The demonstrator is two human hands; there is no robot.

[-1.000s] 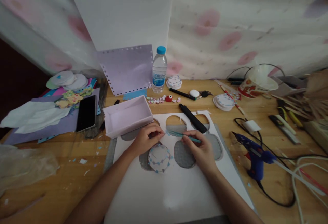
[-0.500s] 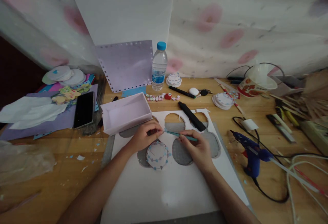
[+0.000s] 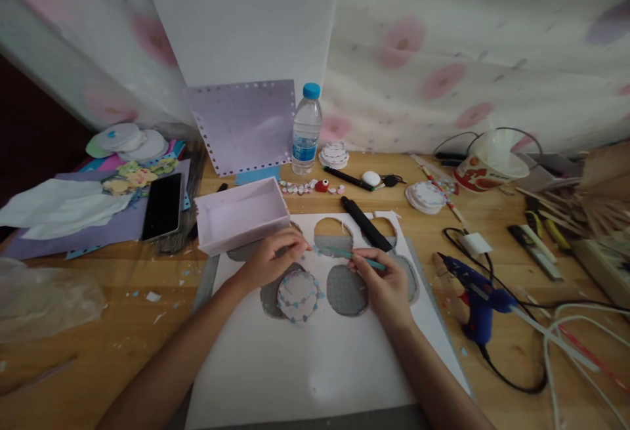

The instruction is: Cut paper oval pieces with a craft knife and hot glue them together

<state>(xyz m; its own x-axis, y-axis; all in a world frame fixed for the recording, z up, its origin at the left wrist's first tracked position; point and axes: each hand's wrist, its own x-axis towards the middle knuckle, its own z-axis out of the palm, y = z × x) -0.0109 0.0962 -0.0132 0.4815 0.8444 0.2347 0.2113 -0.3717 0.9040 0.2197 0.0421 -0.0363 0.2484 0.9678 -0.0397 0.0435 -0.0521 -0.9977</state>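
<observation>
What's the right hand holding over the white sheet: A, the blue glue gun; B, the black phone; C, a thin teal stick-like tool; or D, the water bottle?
C: the right hand grips a thin teal tool, while the glue gun, water bottle and phone lie or stand untouched elsewhere.

bare white sheet [image 3: 315, 364] open near the body, lilac box [image 3: 241, 215] blocking left, black pen [image 3: 367, 233] ahead, glue gun [image 3: 475, 292] right

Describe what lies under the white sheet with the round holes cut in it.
Through the holes in the white sheet a grey textured mat shows, and its edge sticks out at the sheet's sides. What the mat's covered middle looks like cannot be seen.
</observation>
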